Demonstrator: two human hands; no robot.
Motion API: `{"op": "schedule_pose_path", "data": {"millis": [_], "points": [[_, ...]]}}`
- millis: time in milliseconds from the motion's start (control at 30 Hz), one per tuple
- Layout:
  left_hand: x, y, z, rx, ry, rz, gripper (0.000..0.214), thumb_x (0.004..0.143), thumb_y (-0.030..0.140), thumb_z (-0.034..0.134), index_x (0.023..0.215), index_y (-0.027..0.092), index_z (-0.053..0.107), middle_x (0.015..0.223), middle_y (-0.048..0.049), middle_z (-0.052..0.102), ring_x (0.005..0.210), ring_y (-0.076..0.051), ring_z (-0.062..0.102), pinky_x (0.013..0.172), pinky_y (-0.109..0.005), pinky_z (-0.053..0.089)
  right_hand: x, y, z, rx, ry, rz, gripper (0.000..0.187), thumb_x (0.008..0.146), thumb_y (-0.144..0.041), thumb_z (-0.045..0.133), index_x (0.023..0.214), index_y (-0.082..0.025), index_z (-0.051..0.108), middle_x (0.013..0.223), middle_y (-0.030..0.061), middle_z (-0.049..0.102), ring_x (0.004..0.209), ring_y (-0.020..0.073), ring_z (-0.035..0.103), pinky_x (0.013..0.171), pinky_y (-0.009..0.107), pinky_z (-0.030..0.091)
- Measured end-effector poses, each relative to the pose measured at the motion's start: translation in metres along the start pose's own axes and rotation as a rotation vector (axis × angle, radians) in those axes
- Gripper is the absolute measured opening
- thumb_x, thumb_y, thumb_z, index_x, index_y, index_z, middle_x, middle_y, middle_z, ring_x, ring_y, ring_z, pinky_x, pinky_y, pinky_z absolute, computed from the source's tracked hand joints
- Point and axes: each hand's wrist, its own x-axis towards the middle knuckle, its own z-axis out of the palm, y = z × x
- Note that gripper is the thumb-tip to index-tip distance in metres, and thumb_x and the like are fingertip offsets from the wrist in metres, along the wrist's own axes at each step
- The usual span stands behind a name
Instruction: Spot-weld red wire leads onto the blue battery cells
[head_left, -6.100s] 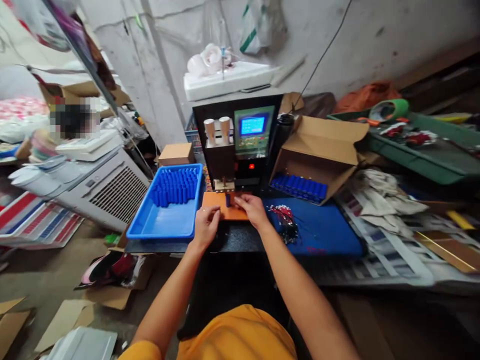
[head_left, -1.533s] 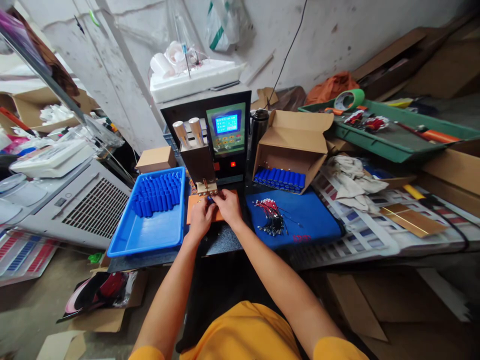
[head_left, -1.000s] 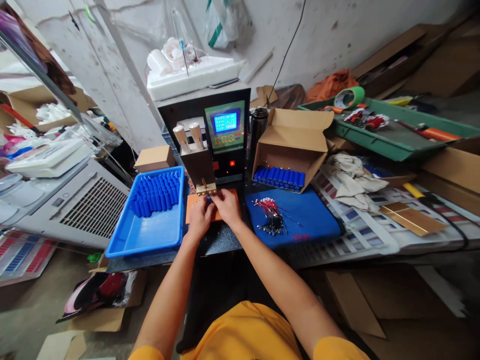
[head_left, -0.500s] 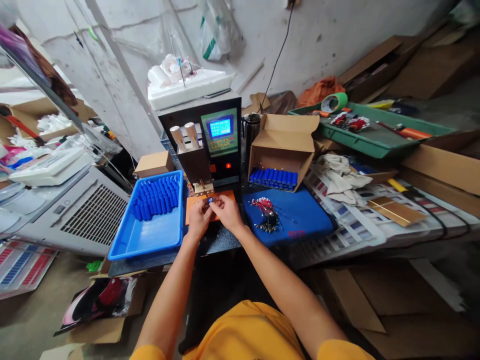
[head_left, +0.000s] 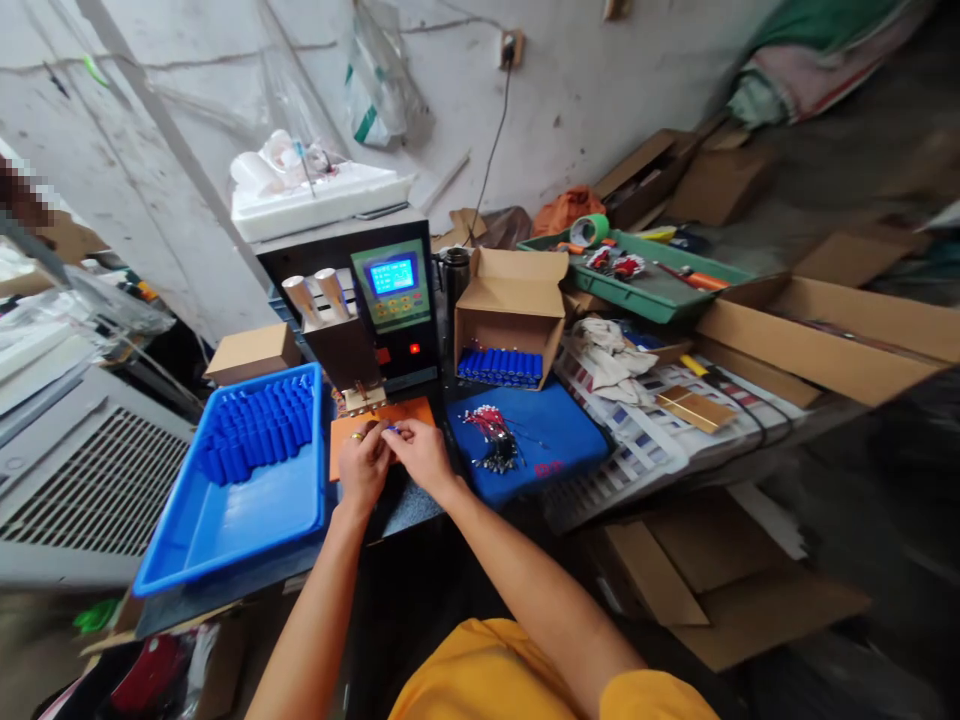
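Machine (head_left: pixel 387 314) is close; reaching in under it risks a pinch. Tray (head_left: pixel 247 530) holds packed blue cylinders (head_left: pixel 259 425); carton (head_left: pixel 514 298), more of them lying stacked. Left hand (head_left: pixel 364 464) and right hand (head_left: pixel 422 456) meet by the orange pad (head_left: pixel 417 411), both pinching a mostly hidden blue piece (head_left: pixel 392 430); loose grip could drop it.

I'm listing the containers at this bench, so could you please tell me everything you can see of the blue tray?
The blue tray is shallow and rectangular, apparently plastic, with raised walls and a protruding rim. It sits open side up and slightly angled on the dark tabletop, to the left of the black machine. Blue cylinders stand closely packed towards its far end, leaving its nearer floor visible. Neither hand touches it; the left hand is nearer.
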Motion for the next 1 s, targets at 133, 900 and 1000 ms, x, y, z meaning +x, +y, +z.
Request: {"op": "schedule_pose_path", "data": {"millis": [133, 900, 1000], "points": [[-0.001, 0.002, 0.002, 0.081, 0.019, 0.071, 0.032, 0.092, 0.036, 0.053, 0.116, 0.021, 0.068, 0.109, -0.0135, 0.068, 0.087, -0.024, 0.066, 0.077, -0.035, 0.05, -0.003, 0.008, 0.0, 0.114, 0.005, 0.084, 0.025, 0.081, -0.042, 0.062, 0.074, -0.018, 0.067, 0.064, 0.0025, 0.066, 0.054, 0.0152, 0.06, 0.047, 0.023, 0.047], [-0.006, 0.008, -0.001, 0.132, -0.026, 0.186, 0.022, 0.092, 0.039, 0.057, 0.103, 0.024, 0.071, 0.1, -0.0087, 0.071, 0.088, -0.024, 0.065, 0.079, -0.035, 0.046, 0.113, 0.008, -0.118, -1.407, 0.064, 0.008, 0.043, 0.092, 0.0, 0.034, 0.119, -0.005, 0.067, 0.113, 0.0262, 0.063, 0.1, 0.0281, 0.066, 0.083, 0.035, 0.053], [-0.006, 0.008, -0.002, 0.126, -0.01, 0.209, 0.021, 0.092, 0.037, 0.058, 0.102, 0.024, 0.071, 0.099, -0.0083, 0.072, 0.088, -0.024, 0.065, 0.078, -0.035, 0.046, 0.12, 0.005, -0.112, -1.445, 0.003, 0.051, 0.04, 0.092, -0.001, 0.036, 0.112, -0.005, 0.07, 0.112, 0.0283, 0.063, 0.099, 0.0292, 0.068, 0.081, 0.037, 0.055]]}}
